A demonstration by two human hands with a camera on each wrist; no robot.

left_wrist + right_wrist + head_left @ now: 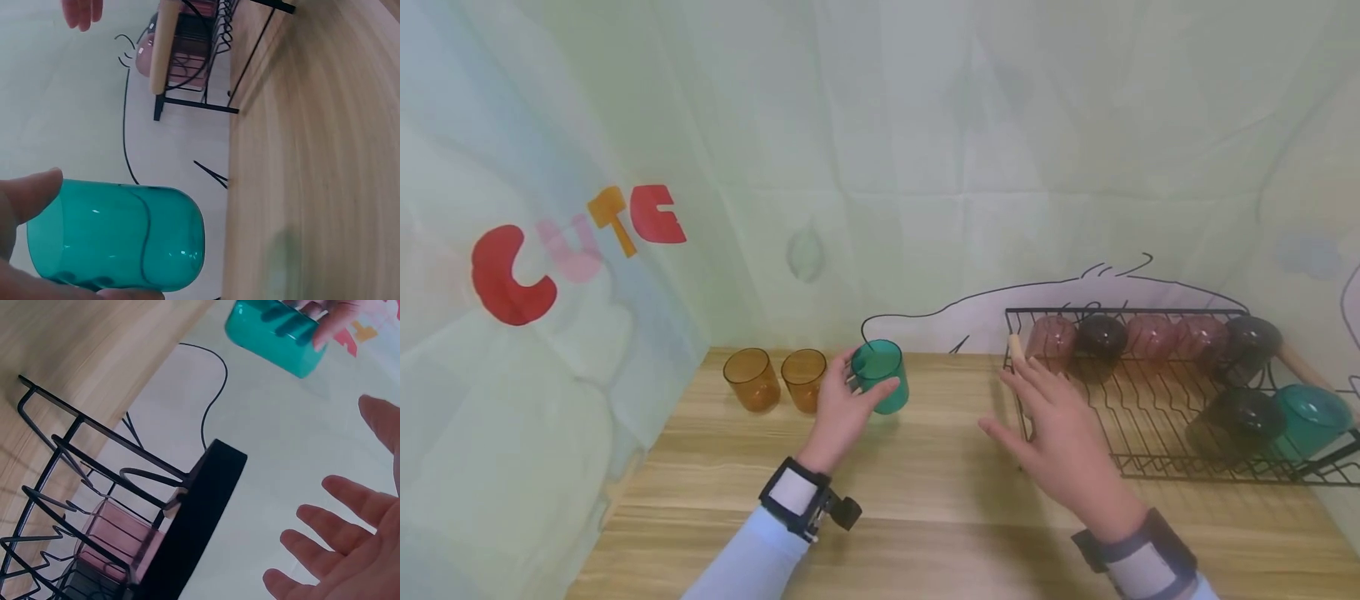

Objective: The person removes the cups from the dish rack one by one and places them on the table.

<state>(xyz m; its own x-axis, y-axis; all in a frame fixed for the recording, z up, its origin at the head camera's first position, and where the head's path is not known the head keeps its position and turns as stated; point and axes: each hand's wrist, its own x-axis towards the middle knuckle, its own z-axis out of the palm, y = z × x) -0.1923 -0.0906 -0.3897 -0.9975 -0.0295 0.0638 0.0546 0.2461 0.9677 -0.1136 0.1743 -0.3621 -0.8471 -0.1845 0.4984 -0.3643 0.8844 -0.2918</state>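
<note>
In the head view my left hand [842, 408] holds a teal glass cup [886, 371] by its side, thumb in front and fingers behind. The left wrist view shows that teal cup [125, 234] apart from the table, a faint green patch on the wood beside it. Two amber cups, one at the far left [752, 382] and one [803, 379] by my left hand, stand mouth up. My right hand [1067, 437] hovers at the left end of the black wire rack [1138, 408], its fingers spread and nothing in them [350, 537].
Upside-down pink cups [1051, 340] and dark cups [1101, 337] line the rack's back row. A dark cup [1236, 425] and another teal cup [1311, 417] sit at its front right. Behind the wooden table [925, 533] hangs a printed cloth [910, 167].
</note>
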